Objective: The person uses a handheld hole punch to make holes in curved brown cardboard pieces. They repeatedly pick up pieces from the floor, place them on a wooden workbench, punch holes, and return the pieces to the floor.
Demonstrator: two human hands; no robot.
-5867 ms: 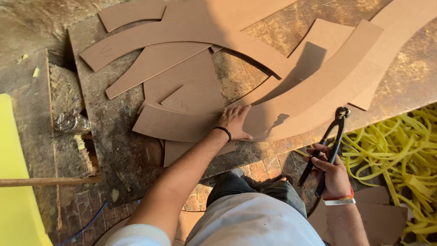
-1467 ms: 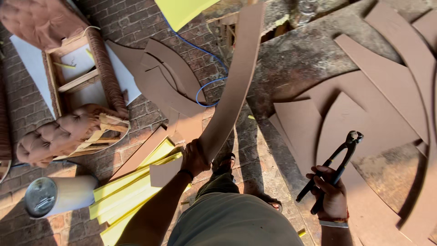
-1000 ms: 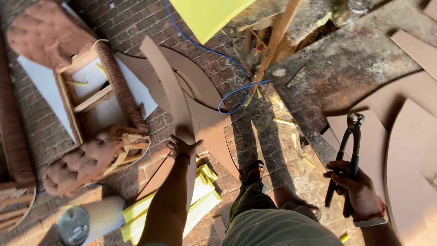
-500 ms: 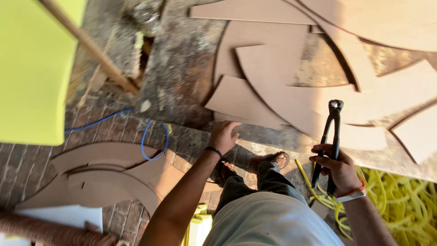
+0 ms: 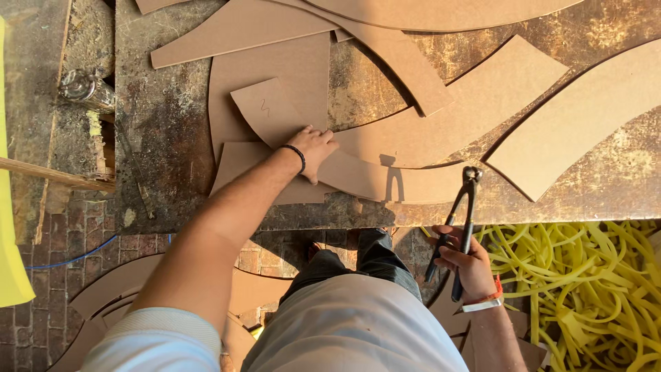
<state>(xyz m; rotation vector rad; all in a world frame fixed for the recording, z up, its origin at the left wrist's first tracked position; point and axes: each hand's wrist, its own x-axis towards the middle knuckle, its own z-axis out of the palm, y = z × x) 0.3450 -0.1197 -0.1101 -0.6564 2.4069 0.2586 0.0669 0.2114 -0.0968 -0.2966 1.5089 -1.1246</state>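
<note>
A worn, scratched dark worktable [image 5: 172, 131] stands over a red brick floor [image 5: 62, 255], with a bright yellow sheet [image 5: 10, 275] at nine o'clock. The left hand [image 5: 313, 148] lies near the table's centre, fingers spread and pressing flat on a small curved brown cardboard piece [image 5: 272, 114] that rests on a stack of other brown cut-outs; it grips nothing. To take this piece well, I judge the fingers should slide it toward the table edge until a thumb can go under it, so the pieces below do not move. At four o'clock the right hand [image 5: 468, 265] is closed around the handles of black metal pincers [image 5: 463, 213], whose head points up to the table edge; a heap of yellow strips [image 5: 592, 289] lies at the right. Compared with half a second ago, the left hand has gone from the table's near edge up onto the cardboard, while the pincers stay gripped the same way.
</note>
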